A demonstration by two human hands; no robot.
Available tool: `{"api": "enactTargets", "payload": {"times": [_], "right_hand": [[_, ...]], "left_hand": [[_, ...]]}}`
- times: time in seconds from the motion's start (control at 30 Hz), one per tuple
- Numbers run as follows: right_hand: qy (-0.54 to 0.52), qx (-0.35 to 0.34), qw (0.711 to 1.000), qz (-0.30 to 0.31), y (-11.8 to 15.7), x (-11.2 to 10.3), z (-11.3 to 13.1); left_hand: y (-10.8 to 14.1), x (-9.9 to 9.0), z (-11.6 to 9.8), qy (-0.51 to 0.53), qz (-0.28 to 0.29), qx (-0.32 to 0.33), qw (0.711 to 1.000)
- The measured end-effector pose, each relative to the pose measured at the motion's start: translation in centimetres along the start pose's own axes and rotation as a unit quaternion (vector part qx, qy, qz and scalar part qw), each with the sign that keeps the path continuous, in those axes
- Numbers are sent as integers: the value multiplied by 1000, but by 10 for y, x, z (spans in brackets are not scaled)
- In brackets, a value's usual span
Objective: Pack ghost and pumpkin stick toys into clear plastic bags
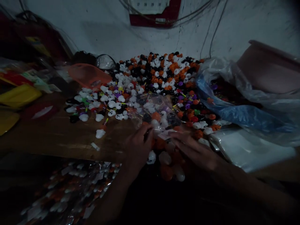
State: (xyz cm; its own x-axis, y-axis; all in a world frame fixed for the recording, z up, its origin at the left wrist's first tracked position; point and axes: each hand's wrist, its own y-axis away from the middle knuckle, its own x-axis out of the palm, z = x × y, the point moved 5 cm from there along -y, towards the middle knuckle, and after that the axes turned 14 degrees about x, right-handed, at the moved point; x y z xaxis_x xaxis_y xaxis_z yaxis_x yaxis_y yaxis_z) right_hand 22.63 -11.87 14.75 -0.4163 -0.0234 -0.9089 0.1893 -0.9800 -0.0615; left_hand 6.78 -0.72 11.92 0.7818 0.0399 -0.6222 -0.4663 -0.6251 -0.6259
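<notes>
A clear plastic bag (161, 107) with small orange, white and black Halloween figures in it lies at the table's front edge. My left hand (139, 145) is closed on the bag's near left side, its fingers curled. From the right, my right hand (195, 150) reaches to a small white slip (165, 134) at the near end of the bag. Its fingertips appear pressed on the slip; the thumb is hidden. Below and between my hands are more loose figures, among them a white skull-faced one (151, 157). Dim light blurs the finger detail.
A large heap of figures (161, 70) spreads against the wall. To the left are an orange mesh basket (87, 75) and a yellow scoop-like thing (21, 95). Clear bags (253, 150) and a blue-edged plastic sack (246, 115) lie right. Filled bags (77, 187) sit below the table edge.
</notes>
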Motion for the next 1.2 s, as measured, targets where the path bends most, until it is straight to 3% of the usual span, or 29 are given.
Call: {"api": "enactTargets", "payload": {"times": [0.1,0.27,0.47,0.57,0.63,0.73,0.83,0.97,1.03,1.1,1.13,1.2], "right_hand": [[-15,-27,999,44,4,6,8],[-23,-59,997,38,-15,8,9],[114,6,993,-27,-15,19,7],[129,12,991,-40,-12,24,9],[131,14,991,-31,-14,24,8],[149,-1,988,-30,-15,21,7],[166,-34,983,-69,-11,16,9],[129,-48,979,-150,5,2,9],[122,0,970,-209,13,-7,-5],[120,111,957,-238,17,-10,-34],[110,172,952,-226,18,-7,-51],[51,241,958,-146,19,8,-81]], "left_hand": [[-4,-2,0,19,-17,2,1000],[-5,-8,-14,34,-49,81,995],[9,-6,-17,-32,12,147,989],[15,-6,-17,-35,45,159,986],[17,-10,-17,-23,39,154,987],[24,-18,-7,7,27,98,995],[41,-24,19,66,14,-33,997],[79,-21,54,133,-16,-195,972],[97,-10,61,156,22,-227,961],[109,4,63,181,68,-244,950],[113,10,63,191,83,-251,945],[117,22,63,205,99,-269,936]]}}
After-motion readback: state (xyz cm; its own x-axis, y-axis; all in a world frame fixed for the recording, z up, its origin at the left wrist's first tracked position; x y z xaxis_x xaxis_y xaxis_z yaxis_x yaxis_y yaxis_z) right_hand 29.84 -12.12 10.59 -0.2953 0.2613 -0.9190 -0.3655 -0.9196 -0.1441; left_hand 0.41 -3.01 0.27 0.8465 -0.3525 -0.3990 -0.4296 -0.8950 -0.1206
